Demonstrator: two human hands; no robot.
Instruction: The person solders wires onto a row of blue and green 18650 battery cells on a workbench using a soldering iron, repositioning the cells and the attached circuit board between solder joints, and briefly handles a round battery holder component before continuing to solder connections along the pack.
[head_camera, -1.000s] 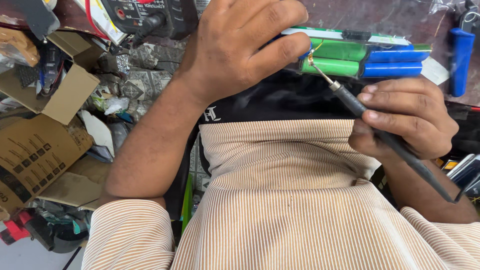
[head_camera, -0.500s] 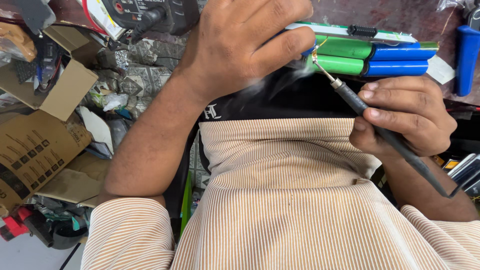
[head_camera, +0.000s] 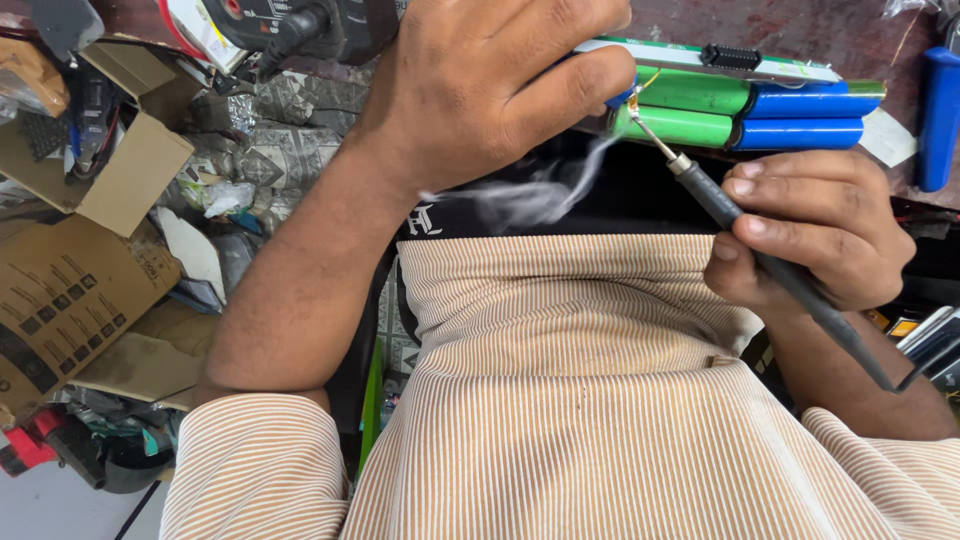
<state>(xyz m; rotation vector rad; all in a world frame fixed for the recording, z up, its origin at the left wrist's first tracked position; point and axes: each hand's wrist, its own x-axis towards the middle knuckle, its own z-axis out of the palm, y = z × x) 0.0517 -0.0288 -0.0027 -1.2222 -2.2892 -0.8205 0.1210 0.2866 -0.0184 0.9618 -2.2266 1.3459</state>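
A: At the bench edge, right hand (head_camera: 810, 235) grips black pencil-shaped soldering iron (head_camera: 760, 250), tip on the green-and-blue cylindrical battery pack (head_camera: 745, 110). Smoke rising.
B: Left hand (head_camera: 500, 90)?
A: Clamped on the pack's end. Joint looks mid-solder, not finished.

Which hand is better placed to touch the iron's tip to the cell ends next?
Right. The right hand holds the iron, tip already at the green cells; the left hand steadies the pack.
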